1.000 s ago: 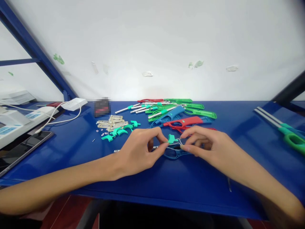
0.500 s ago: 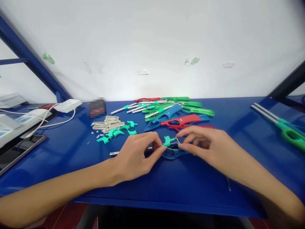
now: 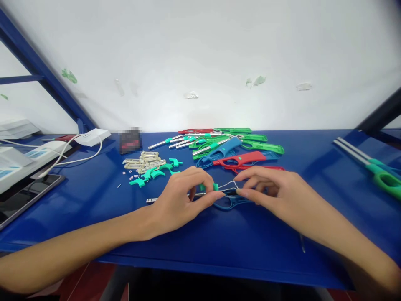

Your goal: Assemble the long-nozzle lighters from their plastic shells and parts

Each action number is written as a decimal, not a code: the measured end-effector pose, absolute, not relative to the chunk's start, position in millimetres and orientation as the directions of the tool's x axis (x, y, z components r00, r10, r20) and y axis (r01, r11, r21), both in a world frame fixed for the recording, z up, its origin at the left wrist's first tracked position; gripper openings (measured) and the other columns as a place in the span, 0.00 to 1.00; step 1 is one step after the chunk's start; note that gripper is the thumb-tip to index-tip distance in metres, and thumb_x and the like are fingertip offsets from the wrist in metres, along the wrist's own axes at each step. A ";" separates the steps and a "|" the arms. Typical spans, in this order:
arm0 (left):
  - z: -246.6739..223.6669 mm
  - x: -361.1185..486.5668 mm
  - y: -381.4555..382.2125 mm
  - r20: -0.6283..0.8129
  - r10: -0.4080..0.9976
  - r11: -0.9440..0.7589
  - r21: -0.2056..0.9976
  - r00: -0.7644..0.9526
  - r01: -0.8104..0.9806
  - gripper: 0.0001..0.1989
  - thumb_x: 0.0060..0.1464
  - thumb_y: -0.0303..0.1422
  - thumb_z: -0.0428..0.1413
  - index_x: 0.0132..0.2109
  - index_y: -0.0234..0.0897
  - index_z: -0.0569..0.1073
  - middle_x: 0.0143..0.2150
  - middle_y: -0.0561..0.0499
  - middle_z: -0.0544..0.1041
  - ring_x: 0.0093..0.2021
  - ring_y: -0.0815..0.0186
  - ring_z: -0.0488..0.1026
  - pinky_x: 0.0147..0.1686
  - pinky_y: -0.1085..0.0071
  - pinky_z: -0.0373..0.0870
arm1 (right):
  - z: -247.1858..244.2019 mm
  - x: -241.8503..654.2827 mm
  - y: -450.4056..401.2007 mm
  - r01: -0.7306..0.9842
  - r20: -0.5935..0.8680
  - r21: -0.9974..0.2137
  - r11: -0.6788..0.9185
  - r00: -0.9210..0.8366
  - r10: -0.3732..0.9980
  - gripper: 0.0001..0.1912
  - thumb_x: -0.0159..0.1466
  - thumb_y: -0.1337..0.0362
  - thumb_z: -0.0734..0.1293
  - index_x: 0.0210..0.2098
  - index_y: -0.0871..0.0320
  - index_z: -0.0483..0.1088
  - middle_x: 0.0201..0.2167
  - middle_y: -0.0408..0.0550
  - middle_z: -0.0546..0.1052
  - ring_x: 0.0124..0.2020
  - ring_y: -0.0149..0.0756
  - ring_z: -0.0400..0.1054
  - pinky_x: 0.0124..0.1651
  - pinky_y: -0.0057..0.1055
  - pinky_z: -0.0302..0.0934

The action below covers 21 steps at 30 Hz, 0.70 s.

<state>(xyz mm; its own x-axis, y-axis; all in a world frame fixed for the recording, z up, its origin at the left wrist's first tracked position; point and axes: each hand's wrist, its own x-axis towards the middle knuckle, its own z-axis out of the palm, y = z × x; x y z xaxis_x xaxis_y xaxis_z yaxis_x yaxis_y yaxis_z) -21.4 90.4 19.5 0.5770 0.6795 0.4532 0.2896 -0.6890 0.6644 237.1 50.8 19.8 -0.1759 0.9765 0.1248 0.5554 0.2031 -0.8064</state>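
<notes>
Teal plastic trigger [image 3: 216, 187] is pinched between thumb and index of the left hand [image 3: 180, 198], partly hidden by the fingers. Bent white wire [image 3: 226, 184] spans from beside it to the right hand [image 3: 277, 190]; right thumb and index tips sit at the wire's bend, can't tell if they actually grip it. Blue lighter handle [image 3: 232, 202] lies below, on the blue table [image 3: 200, 248], with a metal tube [image 3: 151, 200] showing left of the left hand. Loose teal triggers [image 3: 157, 173] are up-left, touching or near a pile of cream parts [image 3: 152, 164]. Behind the hands: red lighter handle [image 3: 244, 159], green handle shells [image 3: 265, 146], more metal tubes. Phone [image 3: 26, 198] at far left, green-handled lighter [image 3: 387, 182] at far right.
</notes>
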 end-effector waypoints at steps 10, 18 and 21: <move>21.2 -19.2 88.0 0.354 0.801 -0.498 0.841 0.482 0.210 0.06 0.67 0.33 0.63 0.48 0.38 0.78 0.44 0.48 0.84 0.41 0.64 0.82 0.40 0.70 0.79 | 20.9 236.4 51.0 0.557 0.141 -0.803 0.211 -0.168 0.976 0.11 0.66 0.50 0.74 0.45 0.46 0.81 0.33 0.40 0.84 0.32 0.36 0.78 0.35 0.32 0.71; 25.0 -18.1 85.9 0.271 0.823 -0.318 0.948 0.499 0.010 0.13 0.71 0.34 0.60 0.59 0.37 0.75 0.44 0.49 0.80 0.42 0.65 0.86 0.36 0.76 0.80 | 19.0 237.2 51.7 0.557 0.143 -0.800 0.225 -0.187 0.972 0.12 0.67 0.49 0.73 0.45 0.46 0.81 0.34 0.40 0.84 0.33 0.36 0.79 0.36 0.32 0.71; 29.2 -19.1 85.6 0.246 0.832 -0.285 0.959 0.497 0.003 0.08 0.68 0.34 0.63 0.49 0.37 0.75 0.43 0.49 0.85 0.44 0.68 0.84 0.43 0.77 0.79 | 18.8 237.7 51.5 0.565 0.145 -0.793 0.228 -0.188 0.971 0.12 0.67 0.49 0.73 0.45 0.45 0.81 0.33 0.40 0.84 0.32 0.35 0.77 0.34 0.31 0.69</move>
